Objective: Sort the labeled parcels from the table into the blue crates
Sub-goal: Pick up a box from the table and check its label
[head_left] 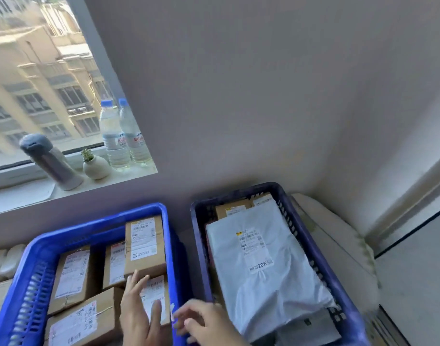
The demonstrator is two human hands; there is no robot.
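Two blue crates stand side by side below me. The left, bright blue crate (99, 222) holds several brown cardboard parcels with white labels, one tall box (144, 245) at its far right. My left hand (137, 310) rests with straight fingers and thumb on a small labeled parcel (157, 287) in that crate's near right corner. My right hand (206, 320) hovers open, fingers spread, over the gap between the crates and holds nothing. The right, darker blue crate (238, 192) holds a large grey poly mailer (263, 285) lying on top of cardboard parcels (232, 211).
A windowsill at the back left carries a grey flask (49, 161), a small white plant pot (96, 167) and two water bottles (122, 138). A plain wall rises behind the crates. A white cushioned surface (338, 236) lies right of the dark crate.
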